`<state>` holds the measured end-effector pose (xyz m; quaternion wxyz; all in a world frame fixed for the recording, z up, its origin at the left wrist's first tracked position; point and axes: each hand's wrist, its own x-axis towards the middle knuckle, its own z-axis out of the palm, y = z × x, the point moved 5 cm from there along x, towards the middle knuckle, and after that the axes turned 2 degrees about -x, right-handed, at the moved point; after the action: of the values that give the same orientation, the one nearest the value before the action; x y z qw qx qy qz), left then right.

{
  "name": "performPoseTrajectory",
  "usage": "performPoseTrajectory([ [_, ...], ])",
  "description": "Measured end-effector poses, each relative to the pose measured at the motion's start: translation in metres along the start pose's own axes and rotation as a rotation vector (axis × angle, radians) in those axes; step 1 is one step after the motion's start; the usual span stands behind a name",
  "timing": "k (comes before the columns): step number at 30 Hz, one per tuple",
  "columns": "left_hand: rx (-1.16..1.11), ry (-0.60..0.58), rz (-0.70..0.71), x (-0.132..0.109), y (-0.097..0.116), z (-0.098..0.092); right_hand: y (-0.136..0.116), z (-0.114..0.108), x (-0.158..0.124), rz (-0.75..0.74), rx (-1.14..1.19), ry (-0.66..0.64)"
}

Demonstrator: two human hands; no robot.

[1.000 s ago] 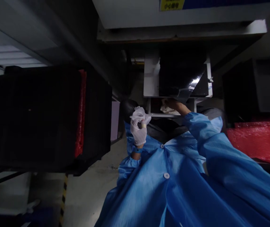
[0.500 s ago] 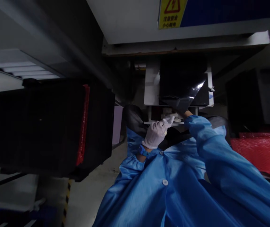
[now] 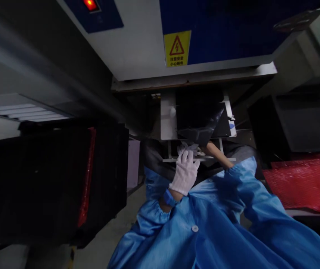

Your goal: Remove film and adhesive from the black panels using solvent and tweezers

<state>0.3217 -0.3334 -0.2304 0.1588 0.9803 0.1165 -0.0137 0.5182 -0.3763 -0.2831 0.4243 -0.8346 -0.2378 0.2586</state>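
My left hand (image 3: 185,172), in a white knit glove, is over the front of a shallow drawer (image 3: 167,160). Its fingers are stretched out and the thumb stands apart. The fingertips meet or overlap some crumpled whitish material (image 3: 191,148) in the drawer; I cannot make out its kind. My right hand (image 3: 210,148), with a bare wrist, reaches into the drawer from the right. Its fingers are hidden beneath the corner of a glossy black sheet (image 3: 197,121). This sheet lies on a white board (image 3: 168,121) above the drawer and overhangs its front edge.
A white and blue machine (image 3: 137,56) with a yellow warning label (image 3: 177,48) and a lit red switch (image 3: 90,4) stands ahead. Black bins (image 3: 36,183) with a red plastic strip are at left. Another black bin (image 3: 305,119) and red bubble wrap (image 3: 305,181) are at right.
The view has shifted, bringing more of the machine in. My left hand has turned palm down, its fingers stretching forward to the drawer. More of my right wrist shows beside the sheet.
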Motion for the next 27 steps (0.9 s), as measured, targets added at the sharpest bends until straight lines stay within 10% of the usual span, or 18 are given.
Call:
performPoseTrajectory([
  [7, -0.204, -0.170, -0.142, -0.039, -0.006, 0.048, 0.032, -0.027, -0.079, 0.138, 0.260, -0.031],
  [15, -0.198, -0.077, -0.304, -0.014, -0.008, 0.107, -0.019, -0.031, -0.143, 0.204, 0.783, 0.030],
  [27, -0.160, 0.050, -0.357, 0.057, -0.035, 0.116, -0.054, -0.065, -0.152, 0.229, 0.958, 0.123],
])
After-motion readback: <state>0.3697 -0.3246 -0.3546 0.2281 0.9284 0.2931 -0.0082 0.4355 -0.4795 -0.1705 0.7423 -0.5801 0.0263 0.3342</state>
